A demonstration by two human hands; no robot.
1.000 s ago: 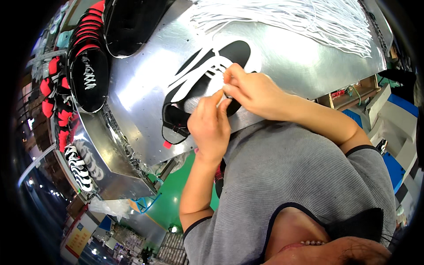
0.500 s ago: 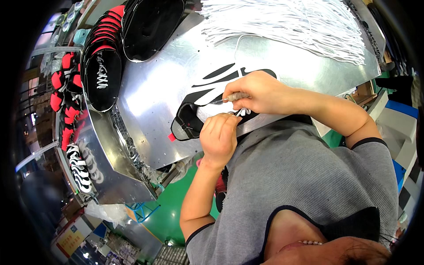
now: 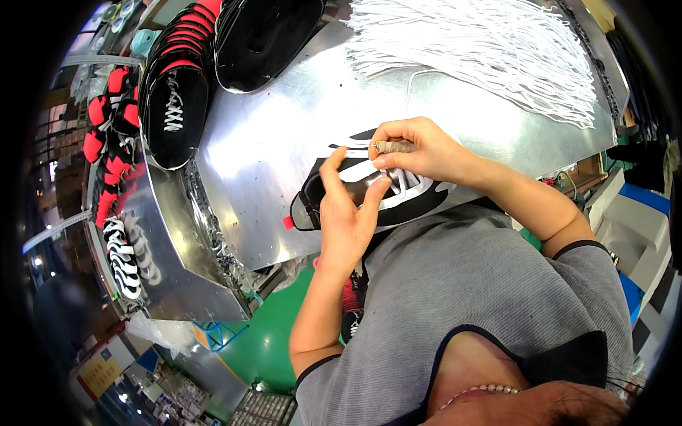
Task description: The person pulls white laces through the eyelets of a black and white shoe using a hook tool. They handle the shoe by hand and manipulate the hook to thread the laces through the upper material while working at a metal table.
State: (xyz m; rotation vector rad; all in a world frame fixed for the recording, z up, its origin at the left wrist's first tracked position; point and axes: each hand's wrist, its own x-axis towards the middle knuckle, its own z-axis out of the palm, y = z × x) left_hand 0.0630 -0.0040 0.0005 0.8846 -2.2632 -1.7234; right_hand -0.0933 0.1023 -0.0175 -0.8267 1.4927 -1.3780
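Observation:
A black and white shoe upper with a red heel tab lies on the metal table close to my body. White lace runs across its throat. My right hand is closed round a small hook tool with a wrapped, tan handle. Its thin metal tip points left, over the white eyelet edge. My left hand is open at the upper's collar, the index finger reaching to the far edge and the thumb to the near one. Its other fingers are partly hidden.
A broad bundle of white laces covers the table's far right. Nested black uppers with red linings stand at the far left beside another black stack. Red and black shoe parts hang left of the metal table.
My left hand has gone from a pinch by the lacing to spread fingers. The upper's throat shows more openly. My right hand still holds the hook tool. The whole view has shifted slightly.

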